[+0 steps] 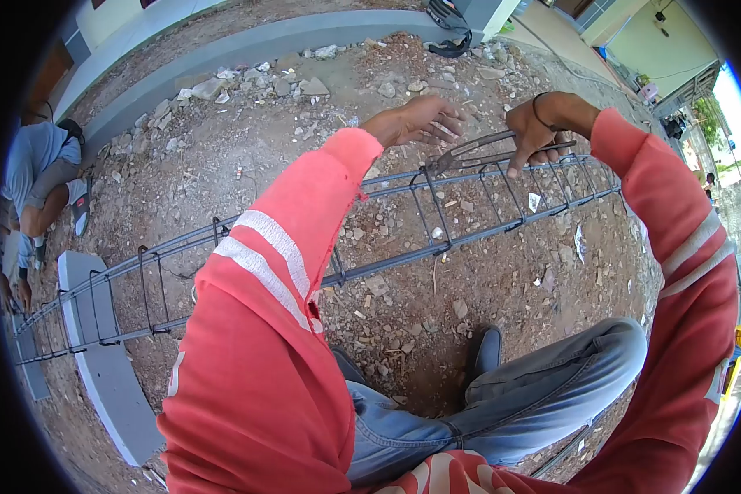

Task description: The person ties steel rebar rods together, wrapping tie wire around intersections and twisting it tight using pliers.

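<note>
Rebar cage (445,245) runs across in front of me, near left to far right; my right hand (535,136) is wrapped around the handles of the pincers (443,162), head at the cage's far bars. My left hand (420,122) is loosely spread just beside that head, holding nothing I can see. Under it rubble-strewn dirt (502,288), grey slab (111,379) at left, another person (41,165) crouched far left, kerb (263,48) on the far side.

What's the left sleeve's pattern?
Red left sleeve with two whitish stripes; best in the head view.
</note>
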Motion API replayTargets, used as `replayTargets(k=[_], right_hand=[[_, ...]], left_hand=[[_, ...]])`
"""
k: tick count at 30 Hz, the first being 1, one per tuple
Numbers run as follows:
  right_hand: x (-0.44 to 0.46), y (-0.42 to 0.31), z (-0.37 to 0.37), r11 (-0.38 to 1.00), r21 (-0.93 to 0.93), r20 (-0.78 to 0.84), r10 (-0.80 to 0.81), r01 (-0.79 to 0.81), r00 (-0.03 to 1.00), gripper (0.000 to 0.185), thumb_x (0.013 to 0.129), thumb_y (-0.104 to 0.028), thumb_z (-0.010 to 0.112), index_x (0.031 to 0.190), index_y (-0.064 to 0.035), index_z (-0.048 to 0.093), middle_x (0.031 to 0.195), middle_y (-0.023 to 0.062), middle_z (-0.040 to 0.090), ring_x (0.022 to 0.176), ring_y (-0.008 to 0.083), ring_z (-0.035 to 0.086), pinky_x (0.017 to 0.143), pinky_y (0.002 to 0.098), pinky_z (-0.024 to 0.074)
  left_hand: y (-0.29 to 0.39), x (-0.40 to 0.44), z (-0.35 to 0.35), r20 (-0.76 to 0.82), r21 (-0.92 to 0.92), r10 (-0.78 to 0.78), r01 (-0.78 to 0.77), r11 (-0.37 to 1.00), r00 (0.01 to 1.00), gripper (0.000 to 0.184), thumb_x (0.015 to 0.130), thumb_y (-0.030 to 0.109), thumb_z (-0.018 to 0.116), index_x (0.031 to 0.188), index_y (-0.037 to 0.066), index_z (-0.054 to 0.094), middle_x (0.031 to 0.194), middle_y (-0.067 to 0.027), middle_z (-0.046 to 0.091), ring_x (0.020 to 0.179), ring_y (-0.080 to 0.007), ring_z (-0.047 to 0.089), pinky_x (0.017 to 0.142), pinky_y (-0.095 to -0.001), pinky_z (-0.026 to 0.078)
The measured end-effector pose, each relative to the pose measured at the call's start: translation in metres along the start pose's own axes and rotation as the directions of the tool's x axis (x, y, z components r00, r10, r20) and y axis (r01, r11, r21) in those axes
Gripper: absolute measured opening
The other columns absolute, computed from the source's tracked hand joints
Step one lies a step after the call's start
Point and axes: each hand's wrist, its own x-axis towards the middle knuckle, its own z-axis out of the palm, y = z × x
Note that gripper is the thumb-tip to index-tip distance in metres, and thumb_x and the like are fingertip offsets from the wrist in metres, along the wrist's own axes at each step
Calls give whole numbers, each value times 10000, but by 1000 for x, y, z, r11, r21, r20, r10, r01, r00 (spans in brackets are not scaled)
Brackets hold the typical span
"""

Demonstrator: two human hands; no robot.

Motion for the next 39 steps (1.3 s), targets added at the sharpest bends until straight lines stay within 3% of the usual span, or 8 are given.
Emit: replayTargets(k=[4,6,14,18,20,23,25,39], right_hand=[[-24,26,22,903,388,432,1,-186,902,529,834,-496,736,925,21,669,739,141,667,607,230,679,549,376,580],[-38,50,56,575,809,287,-210,-119,935,481,935,-444,632,1081,14,645,788,136,678,648,224,690,614,368,589],[-71,70,229,-52,980,-189,81,193,979,446,1006,-361,541,1409,-171,518,857,21,656,761,87,618,659,261,520],[-30,64,267,7,961,-250,452,277,856,343,988,-256,560,1315,-169,611,868,41,660,758,125,611,694,278,503],[1,65,288,499,849,-470,563,175,680,284,931,-222,614,1193,-141,688,893,92,669,750,233,634,704,351,508],[13,47,289,550,833,-472,650,60,595,233,887,-183,650,1092,-103,725,891,135,656,798,324,631,732,409,492],[19,36,306,677,702,-703,709,221,64,220,863,-243,676,1036,-114,718,886,108,632,868,309,613,779,401,471],[9,-20,580,279,951,-178,843,-131,507,158,862,-170,661,987,-83,623,908,123,589,939,321,579,825,427,438]], left_hand=[[-10,-5,0,-28,151,-101,105,983,994,426,943,299,489,1287,66,582,1127,-75,650,976,-210,631,855,-372,489],[-14,-6,-1,51,246,-135,118,962,990,459,916,316,547,1297,60,572,1140,-86,635,1016,-201,613,861,-364,485],[-51,26,32,234,705,-103,-96,702,967,566,838,357,653,1296,37,568,1184,-140,621,1100,-244,592,861,-374,487],[-45,32,49,-60,923,-252,150,355,966,553,788,413,716,1102,-41,680,1040,-179,705,958,-275,657,815,-384,483],[-38,34,53,-113,894,-417,275,353,902,525,795,419,717,1053,-39,704,920,-146,730,870,-258,670,759,-389,491],[-27,26,66,-129,887,-382,279,367,915,464,822,408,707,980,-29,712,744,-90,706,739,-211,661,675,-354,492],[-34,26,65,-179,871,-394,332,363,901,417,838,361,709,948,-41,690,716,-94,682,697,-184,642,646,-336,486],[-36,31,62,-150,872,-486,347,346,861,271,929,280,621,928,10,610,716,-73,652,684,-186,656,672,-361,496]])
